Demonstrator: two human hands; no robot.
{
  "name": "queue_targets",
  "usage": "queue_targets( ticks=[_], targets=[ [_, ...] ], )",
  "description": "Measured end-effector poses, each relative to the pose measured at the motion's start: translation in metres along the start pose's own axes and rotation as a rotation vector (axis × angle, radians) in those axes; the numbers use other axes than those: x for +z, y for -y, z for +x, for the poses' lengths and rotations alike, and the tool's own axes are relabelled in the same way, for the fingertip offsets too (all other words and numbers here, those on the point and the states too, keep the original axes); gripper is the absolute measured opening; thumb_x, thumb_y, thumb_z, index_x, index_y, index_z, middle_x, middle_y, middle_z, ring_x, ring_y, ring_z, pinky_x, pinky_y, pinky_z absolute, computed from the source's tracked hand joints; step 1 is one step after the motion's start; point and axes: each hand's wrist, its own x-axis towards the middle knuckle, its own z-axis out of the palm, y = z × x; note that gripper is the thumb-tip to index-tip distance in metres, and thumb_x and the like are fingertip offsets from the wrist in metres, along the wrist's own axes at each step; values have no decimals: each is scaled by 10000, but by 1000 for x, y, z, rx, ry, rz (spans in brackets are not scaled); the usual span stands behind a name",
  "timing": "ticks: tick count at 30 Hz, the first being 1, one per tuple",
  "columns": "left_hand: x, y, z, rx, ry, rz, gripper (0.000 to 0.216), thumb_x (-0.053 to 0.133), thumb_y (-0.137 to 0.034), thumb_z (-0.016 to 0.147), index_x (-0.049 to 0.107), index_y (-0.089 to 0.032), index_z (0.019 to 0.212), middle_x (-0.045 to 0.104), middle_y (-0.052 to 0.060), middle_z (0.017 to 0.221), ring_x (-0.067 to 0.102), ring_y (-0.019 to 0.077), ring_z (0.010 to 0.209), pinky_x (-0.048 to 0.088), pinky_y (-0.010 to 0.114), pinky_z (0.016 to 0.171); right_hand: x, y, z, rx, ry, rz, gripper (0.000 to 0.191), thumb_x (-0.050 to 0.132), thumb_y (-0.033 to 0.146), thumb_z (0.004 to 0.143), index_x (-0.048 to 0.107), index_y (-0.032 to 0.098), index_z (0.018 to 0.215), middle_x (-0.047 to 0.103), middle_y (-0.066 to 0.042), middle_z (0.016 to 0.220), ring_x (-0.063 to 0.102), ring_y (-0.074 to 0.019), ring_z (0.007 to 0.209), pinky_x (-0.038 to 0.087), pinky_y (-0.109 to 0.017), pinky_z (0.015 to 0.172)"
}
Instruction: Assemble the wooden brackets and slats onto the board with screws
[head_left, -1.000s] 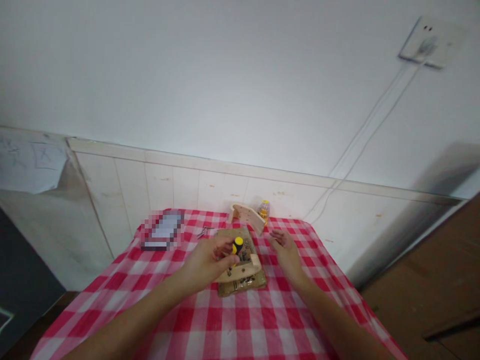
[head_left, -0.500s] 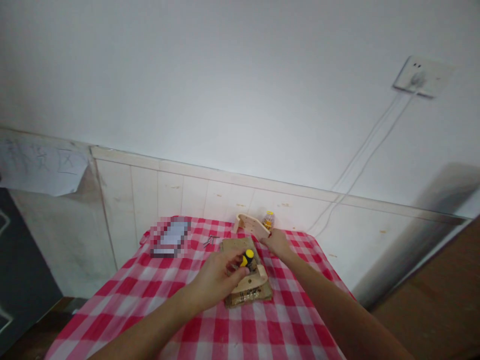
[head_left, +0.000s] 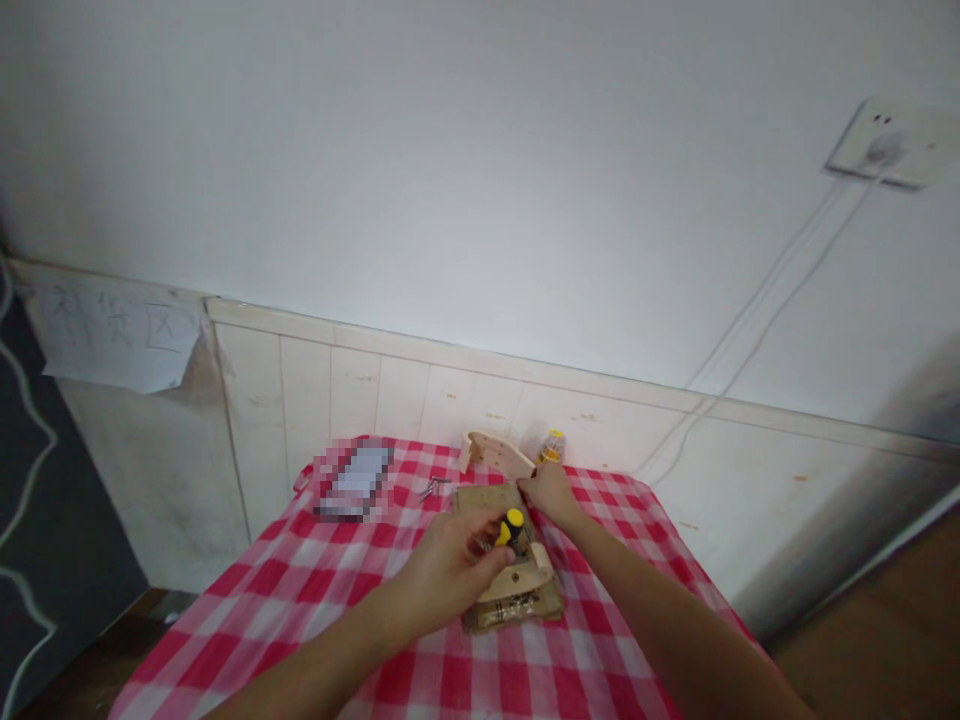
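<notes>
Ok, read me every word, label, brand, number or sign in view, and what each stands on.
"补货区", probably: faint handwriting on the white paper at far left.
Black print on the brown cardboard: partly covered, too blurred to read.
Pixelated slab: nothing legible.
Yellow-capped container: any label is too small to read.
Black-and-yellow handle in the left hand: no legible marking.
No brand or number is readable.
</notes>
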Motion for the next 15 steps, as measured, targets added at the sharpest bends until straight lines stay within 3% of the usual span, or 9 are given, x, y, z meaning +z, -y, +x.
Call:
queue_targets(
  ticks=[8, 15],
  targets=[
    [2, 3, 2, 17, -1, 19, 187, 617, -203, 866, 738, -200, 1010, 781, 40, 978, 713, 207, 854, 507, 268, 707, 3, 26, 26, -62, 75, -1, 348, 673, 350, 978, 634, 155, 1265, 651, -92, 1281, 678, -261, 1076, 593, -438, 891],
    [3, 6, 3, 3, -29, 40, 287, 642, -205, 848, 734, -207, 1119, 783, 47, 964, 716, 215, 850, 522, 289, 730, 12, 39, 32, -139, 114, 52, 345, 670, 355, 979, 638, 157, 1259, 653, -81, 1276, 679, -266, 1070, 597, -437, 882]
  ],
)
